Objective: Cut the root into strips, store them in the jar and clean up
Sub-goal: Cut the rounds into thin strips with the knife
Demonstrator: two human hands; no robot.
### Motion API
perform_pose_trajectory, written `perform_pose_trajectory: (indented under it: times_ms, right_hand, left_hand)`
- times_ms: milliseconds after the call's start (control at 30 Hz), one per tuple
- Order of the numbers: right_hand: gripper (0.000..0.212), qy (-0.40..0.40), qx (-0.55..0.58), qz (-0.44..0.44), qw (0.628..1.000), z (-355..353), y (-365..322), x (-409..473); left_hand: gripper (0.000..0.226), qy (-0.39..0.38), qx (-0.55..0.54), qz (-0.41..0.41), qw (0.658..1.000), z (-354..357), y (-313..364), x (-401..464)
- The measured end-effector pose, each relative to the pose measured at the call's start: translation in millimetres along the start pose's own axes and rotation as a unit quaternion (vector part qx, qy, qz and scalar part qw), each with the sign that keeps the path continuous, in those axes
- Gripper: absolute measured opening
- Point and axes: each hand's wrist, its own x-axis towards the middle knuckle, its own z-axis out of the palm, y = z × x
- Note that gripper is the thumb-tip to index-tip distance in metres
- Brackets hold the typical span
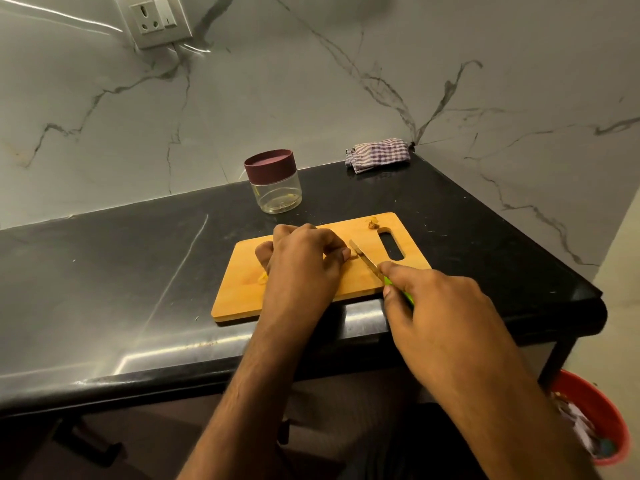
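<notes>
On the board (349, 233): left hand (301, 261) curled, pinching a root (353, 255) bit; right hand (440, 306) gripping a green knife (367, 263), blade beside the root. Behind, lidded jar (275, 181); farther right, checked cloth (379, 154).

The scene is dim and warm-toned, lit mostly from above and behind the camera. The polished black counter (104, 271) throws back broad pale glare, strongest along its front edge at 7 o'clock and in a streak running toward 10 o'clock. The marble wall (311, 81) carries thin bright reflections beside the socket (154, 19) at 11 o'clock. Soft shadows sit under the chopping board (408, 237). Wide-angle distortion bends the counter edge and wall lines toward the borders. The centre is fairly sharp; the red bucket (602, 420) at 4 o'clock and the space under the counter are murky and soft.
</notes>
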Motion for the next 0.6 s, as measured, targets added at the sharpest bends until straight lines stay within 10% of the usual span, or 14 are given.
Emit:
perform_pose_trajectory:
  times_ms: [600]
  right_hand:
    - [0.043,-0.001,0.017,-0.012,1.0,2.0,0.1,-2.5]
  left_hand:
    - [0.015,-0.044,0.024,-0.032,0.998,-5.3,1.1,-0.3]
